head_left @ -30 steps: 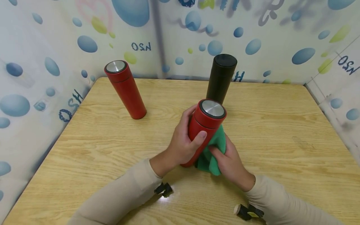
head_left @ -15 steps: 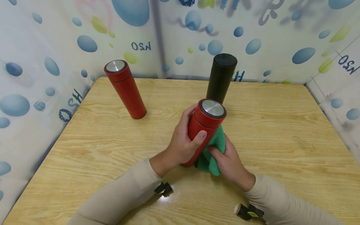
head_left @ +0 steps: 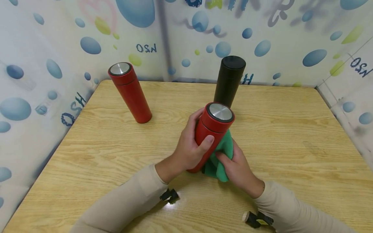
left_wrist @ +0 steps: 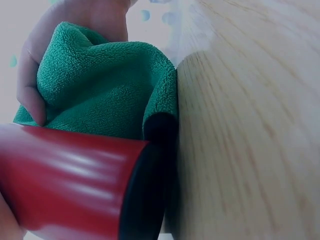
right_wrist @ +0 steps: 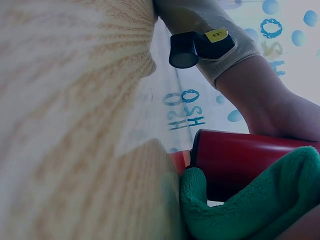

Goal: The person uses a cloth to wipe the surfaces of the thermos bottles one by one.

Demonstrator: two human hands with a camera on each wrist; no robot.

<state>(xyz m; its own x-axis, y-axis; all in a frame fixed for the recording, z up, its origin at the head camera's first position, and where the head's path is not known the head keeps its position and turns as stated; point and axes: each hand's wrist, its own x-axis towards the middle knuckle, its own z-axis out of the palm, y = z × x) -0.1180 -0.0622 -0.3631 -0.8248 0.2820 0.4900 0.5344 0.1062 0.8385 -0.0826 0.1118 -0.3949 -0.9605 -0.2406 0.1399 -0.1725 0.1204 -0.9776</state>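
My left hand (head_left: 187,150) grips a red thermos flask (head_left: 211,132) with a steel-topped lid, thumb across its near side. The flask leans, its lid tilted away to the right and its base low over the table. In my right hand (head_left: 240,170) is a green cloth (head_left: 217,166), bunched and pressed along the flask's right side. The left wrist view shows the fluffy cloth (left_wrist: 105,85) against the flask's red wall (left_wrist: 70,180), near its black base. From the right wrist, the cloth (right_wrist: 250,205) overlaps the lower part of the flask (right_wrist: 240,155).
A second red flask (head_left: 131,94) stands at the back left of the wooden table (head_left: 96,142). Behind the held flask stands a black flask (head_left: 230,79), its lower part hidden. Patterned walls (head_left: 186,42) rise beyond the table's far edge and sides.
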